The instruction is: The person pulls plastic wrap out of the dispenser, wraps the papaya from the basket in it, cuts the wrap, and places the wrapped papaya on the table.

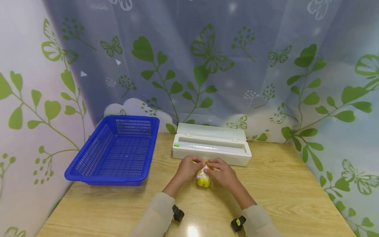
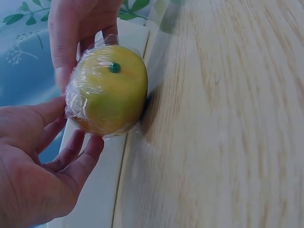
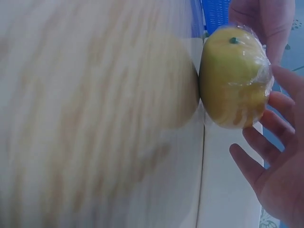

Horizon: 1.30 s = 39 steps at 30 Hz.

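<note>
A yellow fruit [image 1: 203,182] with a small green stem nub sits on the table, wrapped in clear cling film [image 2: 78,97]. From the left side, my left hand [image 1: 187,168] holds the wrapped fruit, thumb and fingertips at the film. My right hand [image 1: 224,173] holds it from the other side, its thumb across the film and some fingers spread, as the right wrist view shows. Film is bunched on the side facing both hands. Just behind the fruit stands a white cling film dispenser box [image 1: 204,155], its lid raised and a roll [image 1: 211,146] inside.
A blue plastic basket [image 1: 149,158] with perforated walls stands at the left of the wooden table [image 1: 284,184]. A green slider [image 1: 176,144] shows at the dispenser's left end. Behind the table hangs a leaf-and-butterfly printed curtain [image 1: 251,89].
</note>
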{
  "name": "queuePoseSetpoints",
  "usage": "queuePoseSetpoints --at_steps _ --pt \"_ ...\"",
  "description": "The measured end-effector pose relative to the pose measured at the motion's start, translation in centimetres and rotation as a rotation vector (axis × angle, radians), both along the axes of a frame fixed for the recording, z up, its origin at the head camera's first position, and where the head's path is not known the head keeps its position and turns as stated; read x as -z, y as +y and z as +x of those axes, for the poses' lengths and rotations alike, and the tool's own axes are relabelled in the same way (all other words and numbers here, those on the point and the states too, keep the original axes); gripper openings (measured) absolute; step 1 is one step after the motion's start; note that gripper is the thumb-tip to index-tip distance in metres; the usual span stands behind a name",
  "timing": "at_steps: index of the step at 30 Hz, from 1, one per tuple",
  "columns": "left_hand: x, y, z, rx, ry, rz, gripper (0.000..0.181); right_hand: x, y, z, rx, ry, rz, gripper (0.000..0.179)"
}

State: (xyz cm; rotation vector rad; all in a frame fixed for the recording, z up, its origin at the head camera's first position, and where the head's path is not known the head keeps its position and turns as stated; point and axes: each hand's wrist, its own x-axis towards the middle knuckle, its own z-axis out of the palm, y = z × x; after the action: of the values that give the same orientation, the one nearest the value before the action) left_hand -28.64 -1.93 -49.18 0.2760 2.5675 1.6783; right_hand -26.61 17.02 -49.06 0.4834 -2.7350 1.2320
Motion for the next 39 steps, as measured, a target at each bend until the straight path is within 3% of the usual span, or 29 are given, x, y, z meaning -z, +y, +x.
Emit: queuePoseSetpoints --at_steps 10,17,24,29,34,39 --pt "-0.4 0.0 0.2 0.026 0.004 -0.018 0.015 0.1 0.2 0.2 -0.027 0.085 0.063 0.036" --pt "-0.9 -0.3 0.0 0.092 0.026 -0.071 0.009 -0.5 0.5 0.6 -0.015 0.2 0.258 0.027" --pt "-2.2 0.0 0.4 0.126 0.018 -0.149 0.008 -1.1 1.1 1.0 0.008 0.343 0.37 0.021" --pt "-2.6 0.6 1.0 0.124 0.109 -0.268 0.01 -1.0 1.5 1.6 0.007 0.403 0.378 0.012" --pt "-2.7 0.9 1.6 0.077 0.222 -0.378 0.009 -0.9 1.9 2.3 0.008 0.458 0.364 0.008" --pt "-2.6 0.8 1.8 0.045 0.258 -0.438 0.007 -0.7 2.0 3.3 -0.012 0.39 0.348 0.008"
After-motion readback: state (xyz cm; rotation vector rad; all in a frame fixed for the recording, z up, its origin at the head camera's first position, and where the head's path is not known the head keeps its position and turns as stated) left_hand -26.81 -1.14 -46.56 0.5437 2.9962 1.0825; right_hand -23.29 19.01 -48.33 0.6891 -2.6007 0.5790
